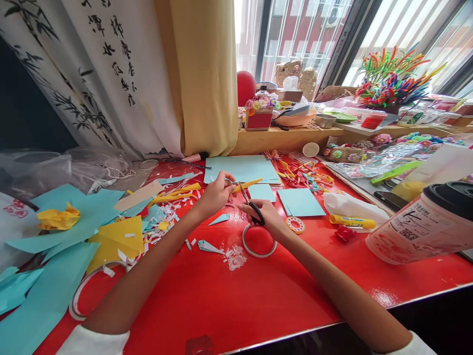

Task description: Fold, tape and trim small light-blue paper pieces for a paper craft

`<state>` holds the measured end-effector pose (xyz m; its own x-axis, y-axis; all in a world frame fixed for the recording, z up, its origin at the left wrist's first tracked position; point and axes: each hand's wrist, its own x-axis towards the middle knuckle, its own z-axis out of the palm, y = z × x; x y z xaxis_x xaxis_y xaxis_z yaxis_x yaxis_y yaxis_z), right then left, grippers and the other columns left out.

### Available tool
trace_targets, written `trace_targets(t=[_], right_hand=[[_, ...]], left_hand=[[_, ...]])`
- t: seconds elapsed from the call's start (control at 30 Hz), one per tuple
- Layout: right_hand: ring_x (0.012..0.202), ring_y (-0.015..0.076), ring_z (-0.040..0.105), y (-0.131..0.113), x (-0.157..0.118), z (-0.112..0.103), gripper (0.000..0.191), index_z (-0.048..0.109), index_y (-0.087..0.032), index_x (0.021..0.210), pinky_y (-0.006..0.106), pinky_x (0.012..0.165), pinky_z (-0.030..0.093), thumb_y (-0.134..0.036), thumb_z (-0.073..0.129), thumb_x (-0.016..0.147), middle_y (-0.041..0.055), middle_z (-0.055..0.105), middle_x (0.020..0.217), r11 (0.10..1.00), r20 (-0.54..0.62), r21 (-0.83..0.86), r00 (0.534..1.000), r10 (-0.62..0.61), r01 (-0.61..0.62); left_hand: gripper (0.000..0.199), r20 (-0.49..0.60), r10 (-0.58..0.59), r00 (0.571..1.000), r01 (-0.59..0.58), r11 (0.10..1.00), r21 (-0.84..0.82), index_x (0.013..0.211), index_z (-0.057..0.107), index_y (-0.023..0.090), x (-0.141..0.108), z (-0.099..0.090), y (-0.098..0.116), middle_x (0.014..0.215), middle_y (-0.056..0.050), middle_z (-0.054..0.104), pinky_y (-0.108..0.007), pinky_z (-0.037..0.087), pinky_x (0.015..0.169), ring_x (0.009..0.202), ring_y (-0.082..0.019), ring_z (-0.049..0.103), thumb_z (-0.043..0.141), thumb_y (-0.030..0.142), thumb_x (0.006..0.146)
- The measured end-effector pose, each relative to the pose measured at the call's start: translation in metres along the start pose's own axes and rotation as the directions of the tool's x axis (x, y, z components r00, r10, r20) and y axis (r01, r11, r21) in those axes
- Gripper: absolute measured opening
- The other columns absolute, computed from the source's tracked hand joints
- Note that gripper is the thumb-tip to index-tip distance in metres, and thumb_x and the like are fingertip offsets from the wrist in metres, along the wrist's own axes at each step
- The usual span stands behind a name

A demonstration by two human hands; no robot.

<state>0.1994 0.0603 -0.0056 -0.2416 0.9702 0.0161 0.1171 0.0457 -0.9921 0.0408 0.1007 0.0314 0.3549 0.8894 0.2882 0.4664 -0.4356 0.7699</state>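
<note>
My left hand (219, 193) pinches a thin rolled yellow paper piece (249, 184) that points up to the right. In my right hand (269, 217) is a pair of scissors with black handles (257, 213); its blades are beside the yellow piece, near my left fingertips. Whether the blades touch the paper is too small to tell. A roll of tape (259, 255) lies just below my right hand. Behind the hands are a small blue paper square (261, 192) and large blue sheets (242, 168). A blue folded piece (210, 247) rests on the red table (236, 305).
White scraps (162, 222), yellow paper (118, 239) and large blue paper (70, 246) spread over the left side. At the right are square blue sheets (302, 202), a yellow glue tube (352, 221) and a lidded cup (421, 227). Red and yellow pieces (295, 172) lie farther back.
</note>
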Motion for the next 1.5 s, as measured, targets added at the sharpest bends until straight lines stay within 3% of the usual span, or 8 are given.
trace_targets(t=[0.27,0.33,0.47,0.6,0.7,0.9,1.3,1.5], right_hand=[[0.08,0.0158,0.052,-0.008,0.001,0.001,0.046,0.055,-0.018,0.103,0.021,0.054,0.043,-0.051,0.058,0.07,0.0062,0.055,0.093,0.995,0.047,0.042,0.995,0.09,-0.092],[0.076,0.0144,0.051,-0.006,0.001,0.0,0.045,0.055,-0.019,0.102,0.021,0.053,0.042,-0.05,0.059,0.069,0.005,0.055,0.091,0.996,0.028,0.031,0.996,0.08,-0.081],[0.056,0.0091,0.042,0.002,0.003,-0.004,0.033,0.054,-0.016,0.071,0.021,0.048,0.032,-0.049,0.06,0.069,-0.0016,0.046,0.06,0.997,-0.002,-0.075,1.0,-0.031,0.031],[0.049,0.007,0.032,0.004,0.003,-0.008,0.036,0.048,-0.016,0.061,0.022,0.045,0.023,-0.05,0.06,0.068,-0.0047,0.036,0.052,0.991,-0.042,-0.113,0.996,-0.075,0.07],[0.051,0.0078,0.034,-0.003,0.001,-0.007,0.035,0.053,-0.016,0.068,0.022,0.046,0.024,-0.05,0.059,0.069,-0.0033,0.04,0.056,0.996,-0.015,-0.085,1.0,-0.007,0.005],[0.078,0.015,0.048,-0.012,-0.001,-0.004,0.041,0.057,-0.018,0.099,0.023,0.062,0.038,-0.047,0.06,0.069,0.0053,0.054,0.091,0.998,0.066,-0.055,0.997,0.033,-0.029],[0.052,0.0085,0.035,-0.003,0.001,-0.008,0.038,0.05,-0.015,0.062,0.023,0.048,0.024,-0.051,0.059,0.068,-0.0026,0.038,0.055,0.991,-0.007,-0.116,0.997,-0.072,0.071],[0.066,0.0127,0.046,-0.011,0.0,-0.006,0.041,0.059,-0.017,0.092,0.023,0.054,0.033,-0.053,0.055,0.071,0.0028,0.054,0.074,0.999,0.026,-0.033,1.0,-0.004,0.005]], left_hand=[[0.007,-0.17,0.172,0.97,-0.107,0.936,0.335,0.089,0.038,0.02,0.0,0.003,-0.01,0.077,-0.003,0.054,-0.025,0.033,0.056,0.062,-0.014,0.05,0.032,0.019,0.086],[0.008,-0.14,0.179,0.974,-0.119,0.926,0.358,0.089,0.038,0.02,0.0,0.002,-0.011,0.075,-0.002,0.053,-0.025,0.033,0.055,0.06,-0.014,0.049,0.031,0.019,0.086],[0.009,-0.064,0.18,0.982,-0.152,0.94,0.305,0.09,0.039,0.021,-0.001,0.002,-0.011,0.066,0.0,0.049,-0.024,0.032,0.053,0.054,-0.013,0.045,0.03,0.02,0.087],[0.009,-0.074,0.179,0.981,-0.152,0.95,0.273,0.089,0.039,0.021,0.0,0.003,-0.01,0.071,-0.001,0.052,-0.024,0.033,0.055,0.058,-0.013,0.048,0.031,0.019,0.086],[0.009,-0.096,0.171,0.981,-0.139,0.952,0.273,0.089,0.039,0.021,0.0,0.003,-0.01,0.075,-0.002,0.053,-0.024,0.034,0.057,0.061,-0.014,0.05,0.031,0.021,0.086],[0.011,-0.115,0.17,0.979,-0.131,0.949,0.286,0.092,0.039,0.021,-0.001,0.006,-0.009,0.076,-0.002,0.053,-0.025,0.035,0.058,0.062,-0.015,0.05,0.029,0.021,0.087],[0.011,-0.078,0.187,0.979,-0.161,0.952,0.261,0.091,0.038,0.02,-0.003,0.007,-0.005,0.073,-0.001,0.05,-0.024,0.034,0.055,0.06,-0.013,0.046,0.029,0.017,0.085],[0.009,-0.182,0.198,0.963,-0.14,0.946,0.291,0.09,0.037,0.021,-0.001,0.004,-0.007,0.078,-0.002,0.051,-0.025,0.034,0.058,0.063,-0.014,0.047,0.03,0.017,0.085]])
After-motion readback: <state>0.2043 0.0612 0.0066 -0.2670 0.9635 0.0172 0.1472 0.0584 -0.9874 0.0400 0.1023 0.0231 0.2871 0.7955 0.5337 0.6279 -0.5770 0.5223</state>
